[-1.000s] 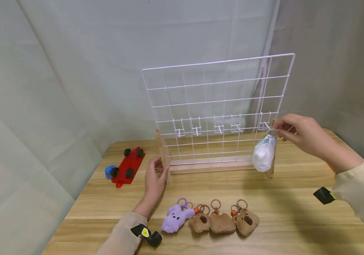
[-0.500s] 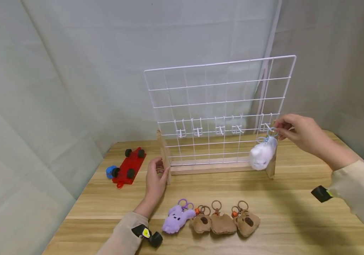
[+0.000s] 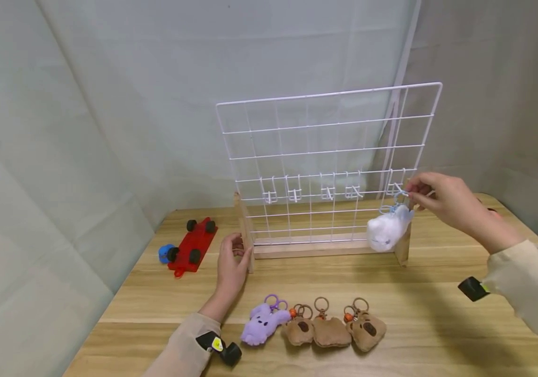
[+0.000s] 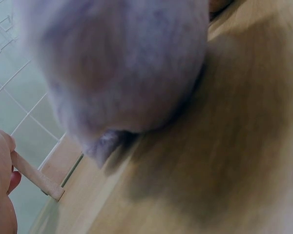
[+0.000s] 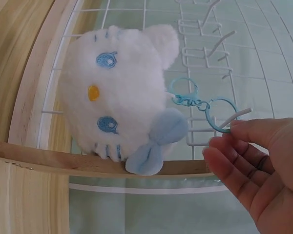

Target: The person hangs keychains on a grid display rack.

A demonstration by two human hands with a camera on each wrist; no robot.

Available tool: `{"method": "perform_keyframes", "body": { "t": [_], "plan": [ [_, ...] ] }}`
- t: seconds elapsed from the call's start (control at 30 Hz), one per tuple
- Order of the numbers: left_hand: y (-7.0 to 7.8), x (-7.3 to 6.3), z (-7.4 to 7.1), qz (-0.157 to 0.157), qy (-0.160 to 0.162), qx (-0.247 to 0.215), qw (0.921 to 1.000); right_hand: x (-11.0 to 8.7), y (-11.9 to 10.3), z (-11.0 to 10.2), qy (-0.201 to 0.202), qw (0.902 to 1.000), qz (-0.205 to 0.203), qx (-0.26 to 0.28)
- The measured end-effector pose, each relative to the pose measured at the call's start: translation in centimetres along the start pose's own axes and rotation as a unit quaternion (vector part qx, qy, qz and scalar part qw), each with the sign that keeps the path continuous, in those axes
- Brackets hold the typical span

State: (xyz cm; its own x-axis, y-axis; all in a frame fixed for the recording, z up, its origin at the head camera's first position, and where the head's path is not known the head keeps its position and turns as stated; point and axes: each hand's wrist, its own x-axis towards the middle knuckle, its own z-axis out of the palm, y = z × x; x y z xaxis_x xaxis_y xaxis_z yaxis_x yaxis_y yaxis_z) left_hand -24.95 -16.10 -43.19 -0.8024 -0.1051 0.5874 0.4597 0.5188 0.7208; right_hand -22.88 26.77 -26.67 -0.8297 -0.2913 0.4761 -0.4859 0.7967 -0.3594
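Note:
In the head view, a white plush cat keychain (image 3: 384,230) with blue eyes and a blue bow hangs at the right end of a white wire grid rack (image 3: 330,95). My right hand (image 3: 452,204) pinches its blue ring (image 5: 206,117) between thumb and index finger. The tip of the rightmost white hook (image 5: 241,113) crosses the ring's opening in the right wrist view. On the other side, my left hand (image 3: 232,264) grips the rack's left wooden upright (image 3: 243,220), thumb in front. A purple plush, large and blurred, fills much of the left wrist view.
A purple plush keychain (image 3: 260,324) and brown plush keychains (image 3: 331,332) lie along the table's front. Several more hooks (image 3: 294,195) sit on the grid. A red toy with black wheels (image 3: 189,246) and a blue piece (image 3: 166,254) lie at the left.
The plush cat has swung left and tilted as my right hand works its ring at the hook. My left hand stays on the upright. The head view has shifted slightly.

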Motion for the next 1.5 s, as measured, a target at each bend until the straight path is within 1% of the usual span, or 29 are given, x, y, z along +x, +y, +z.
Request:
{"method": "perform_keyframes", "body": {
  "t": [0.33,0.43,0.5,0.63,0.93,1.07,1.23,1.3,1.47,1.5],
  "plan": [
    [0.1,0.0,0.0,0.000,0.005,0.002,1.0000,-0.3,0.2,-0.1,-0.002,1.0000,0.001,0.002],
    [0.0,0.0,0.0,0.000,0.005,0.003,1.0000,-0.6,0.1,-0.3,-0.002,0.9998,0.019,0.009],
    [0.0,0.0,0.1,-0.001,0.004,0.001,1.0000,-0.8,0.1,-0.4,0.006,0.9993,0.034,0.016],
    [0.0,-0.1,0.1,0.000,0.004,-0.001,1.0000,-1.3,-0.2,-0.5,0.034,0.9979,0.045,0.032],
    [-0.1,-0.1,0.1,-0.003,0.006,-0.001,1.0000,-2.4,-0.8,-1.1,0.071,0.9966,0.002,0.042],
    [-0.1,-0.1,0.1,0.000,0.007,-0.002,1.0000,-3.0,-1.3,-1.2,0.078,0.9955,-0.005,0.053],
    [-0.1,-0.1,0.1,0.004,0.006,0.000,1.0000,-3.8,-2.1,-1.1,0.086,0.9942,0.000,0.064],
    [-0.1,-0.1,0.1,0.004,0.005,-0.001,1.0000,-4.1,-2.5,-1.0,0.092,0.9938,-0.012,0.062],
    [-0.1,-0.1,0.1,0.003,0.005,-0.004,1.0000,-4.7,-3.1,-0.4,0.110,0.9896,-0.069,0.062],
    [-0.1,-0.1,0.1,0.003,0.004,-0.003,1.0000,-4.9,-3.2,-0.2,0.111,0.9889,-0.075,0.064]
  ]
}}
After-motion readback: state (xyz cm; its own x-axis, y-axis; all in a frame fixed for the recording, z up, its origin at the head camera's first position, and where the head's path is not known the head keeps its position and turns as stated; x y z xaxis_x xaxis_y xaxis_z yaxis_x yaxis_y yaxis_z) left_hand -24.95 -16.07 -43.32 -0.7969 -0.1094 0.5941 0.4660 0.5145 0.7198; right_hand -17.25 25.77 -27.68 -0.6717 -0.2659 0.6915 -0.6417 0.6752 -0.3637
